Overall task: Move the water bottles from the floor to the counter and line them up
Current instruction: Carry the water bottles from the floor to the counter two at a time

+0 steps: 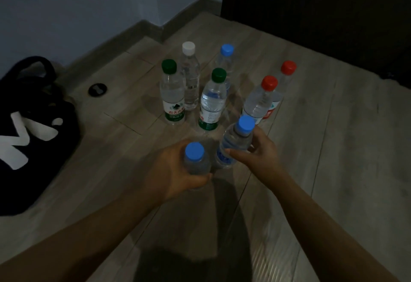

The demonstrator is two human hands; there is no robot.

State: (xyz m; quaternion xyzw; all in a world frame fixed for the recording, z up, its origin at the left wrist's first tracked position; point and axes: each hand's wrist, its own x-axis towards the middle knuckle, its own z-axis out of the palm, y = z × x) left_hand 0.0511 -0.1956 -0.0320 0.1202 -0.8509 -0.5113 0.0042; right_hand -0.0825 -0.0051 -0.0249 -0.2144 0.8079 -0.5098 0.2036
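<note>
Water bottles (211,103): eight counted, all down at the floor (333,148). No tabletop in view, so none is yet moved or lined up, and the whole job appears to remain.

Landmark: the central green-capped bottle (212,97).
- Second green-capped bottle (172,97) just left of it, upright.
- White-capped bottle (190,81) behind and to its left, upright, close against the second green one.
- Far blue-capped bottle (225,59) directly behind it, partly hidden, upright.
- Near red-capped bottle (259,101) to its right, and the far red-capped bottle (287,74) beyond that; the two overlap. Both read as upright, and their lean is likely lens spread.
- Black bag (33,137) well to its left. A small round black floor fitting (97,90) lies between the two, farther back.

In front of the landmark, nearer the camera:
- Left hand (175,170) is wrapped round the left-held bottle (196,163), fingers curled about its shoulder. The blue cap points up at the camera and the long axis is near vertical.
- Right hand (260,150) clasps the right-held bottle (233,146), thumb across the front and fingers behind. The long axis is tilted, with the blue cap up and away to the right and the base down toward the left hand.

I cannot tell whether either base is off the floor.

Judgement: this is the first pickup, two bottles gripped and six waiting.
</note>
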